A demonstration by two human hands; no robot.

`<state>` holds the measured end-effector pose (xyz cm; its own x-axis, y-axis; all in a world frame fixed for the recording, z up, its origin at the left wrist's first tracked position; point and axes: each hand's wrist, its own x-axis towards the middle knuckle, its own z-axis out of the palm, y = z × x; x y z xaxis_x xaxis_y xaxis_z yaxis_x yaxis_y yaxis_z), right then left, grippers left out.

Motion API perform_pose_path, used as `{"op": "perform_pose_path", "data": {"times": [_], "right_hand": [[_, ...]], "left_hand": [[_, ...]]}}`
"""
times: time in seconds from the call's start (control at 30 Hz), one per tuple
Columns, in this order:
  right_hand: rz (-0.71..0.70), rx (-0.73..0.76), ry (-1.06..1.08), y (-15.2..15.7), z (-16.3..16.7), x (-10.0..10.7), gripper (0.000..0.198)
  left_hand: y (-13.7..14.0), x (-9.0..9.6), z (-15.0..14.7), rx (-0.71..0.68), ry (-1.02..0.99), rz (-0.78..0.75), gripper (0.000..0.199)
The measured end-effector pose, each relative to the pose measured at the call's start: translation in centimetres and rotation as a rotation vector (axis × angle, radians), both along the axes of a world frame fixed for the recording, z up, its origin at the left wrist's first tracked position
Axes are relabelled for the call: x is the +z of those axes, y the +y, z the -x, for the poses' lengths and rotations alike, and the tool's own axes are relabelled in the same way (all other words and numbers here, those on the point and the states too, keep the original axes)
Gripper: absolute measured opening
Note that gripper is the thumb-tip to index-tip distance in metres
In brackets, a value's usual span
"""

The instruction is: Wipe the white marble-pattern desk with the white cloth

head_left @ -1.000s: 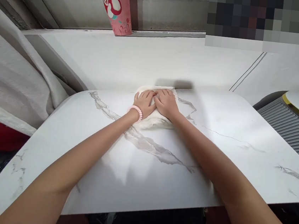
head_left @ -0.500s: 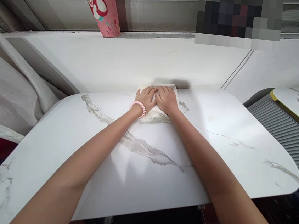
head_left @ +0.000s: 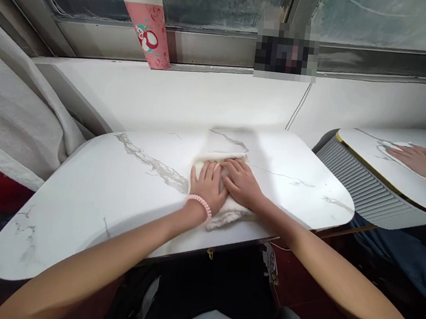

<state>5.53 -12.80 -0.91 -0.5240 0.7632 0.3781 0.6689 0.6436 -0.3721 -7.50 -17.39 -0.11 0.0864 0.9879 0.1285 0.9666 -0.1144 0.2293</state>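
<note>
One creamy-white cloth [head_left: 232, 212] lies rumpled, its near edge ruffled.

Left hand [head_left: 209, 184]: palm down, fingers stretched forward, away from the body, slightly parted, the little finger spread widest.
Right hand [head_left: 244, 184]: palm down just beside the left, turned inward, fingers angled forward and leftward.
Thumbs [head_left: 224, 195]: close together between the two hands; touching or apart, hard to tell.
Left wrist [head_left: 194, 210]: bent, turning off the forearm's line.
Right wrist [head_left: 262, 204]: nearly straight.
Forearms [head_left: 123, 249]: bare, slanting inward from both lower corners.
</note>
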Motion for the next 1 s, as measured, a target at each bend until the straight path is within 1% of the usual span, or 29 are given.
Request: {"op": "perform_pose_path", "data": {"times": [0.1, 0.2, 0.27, 0.37, 0.5, 0.67, 0.87, 1.0], "right_hand": [[0.013, -0.020, 0.004, -3.6, -2.1, 0.3, 0.039], [0.021, -0.037, 0.016, -5.8, -4.0, 0.5, 0.039], [0.028, -0.054, 0.037, -6.2, -5.2, 0.6, 0.038], [0.029, -0.078, 0.083, -5.2, -6.4, 0.6, 0.035], [0.013, -0.116, 0.121, -2.1, -6.8, 0.3, 0.032], [-0.002, -0.141, 0.164, 3.6, -5.0, -0.2, 0.027], [0.023, -0.081, 0.158, 10.8, -2.2, -0.3, 0.027], [0.033, -0.045, 0.203, 14.9, -1.1, -0.3, 0.028]], "left_hand": [[-2.7, -0.1, -1.4, -0.084, 0.025, -0.006, 0.058], [-4.2, -0.3, -2.8, -0.175, 0.021, -0.027, 0.059], [-4.2, -0.3, -3.7, -0.216, 0.012, -0.023, 0.059], [-3.0, -0.1, -4.9, -0.259, -0.007, 0.000, 0.060], [0.2, 0.1, -5.3, -0.277, -0.042, 0.019, 0.059], [5.3, -0.2, -4.1, -0.210, -0.105, 0.002, 0.055], [11.4, -0.2, -1.6, -0.097, -0.140, -0.021, 0.053], [14.8, 0.1, -0.4, -0.050, -0.159, -0.019, 0.048]]}}
